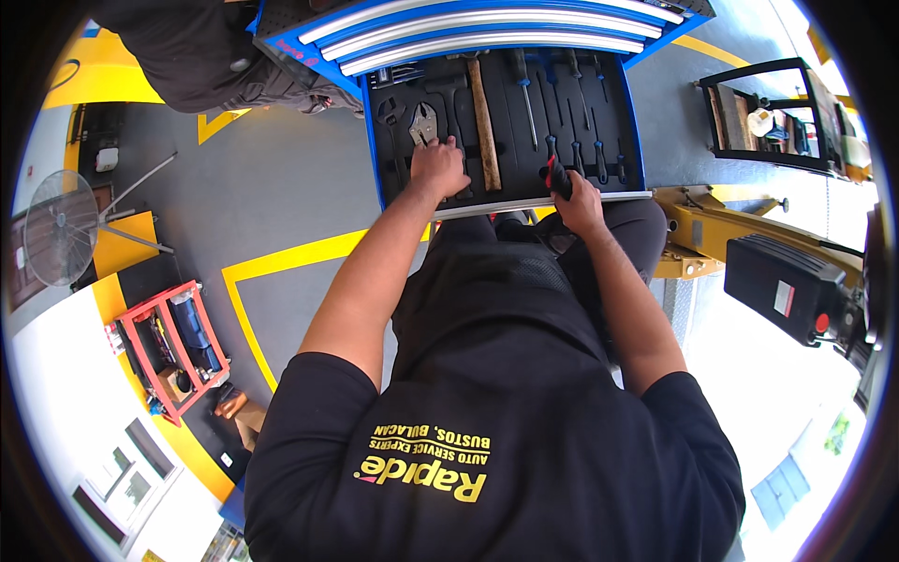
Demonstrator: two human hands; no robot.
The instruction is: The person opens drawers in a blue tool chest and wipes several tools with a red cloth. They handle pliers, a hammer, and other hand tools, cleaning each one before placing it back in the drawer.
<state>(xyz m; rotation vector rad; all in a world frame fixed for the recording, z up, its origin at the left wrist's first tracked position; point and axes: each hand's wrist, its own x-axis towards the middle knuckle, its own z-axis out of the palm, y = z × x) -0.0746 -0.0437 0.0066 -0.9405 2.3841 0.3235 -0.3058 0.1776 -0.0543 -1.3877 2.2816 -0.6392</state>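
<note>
An open drawer (pixel 646 140) of the blue tool cabinet lies before me, its dark foam holding rows of hand tools. At its left side, my left hand (pixel 440 170) has its fingers bent over the handle end of silver locking pliers (pixel 424 122); the jaws show beyond the fingers. My right hand (pixel 581 206), at the drawer's near right edge, is closed round a tool with a red and black handle (pixel 557 176); its working end cannot be made out. Between my hands lies a wooden-handled hammer (pixel 484 126). Several blue-handled screwdrivers (pixel 601 169) rest on the right.
Closed drawers with silver pulls (pixel 496 28) stand above the open one. Another person in dark clothes (pixel 187 56) is at the far left. A yellow lift arm (pixel 721 229) is on the right. A fan (pixel 61 228) and a red rack (pixel 173 351) stand at left.
</note>
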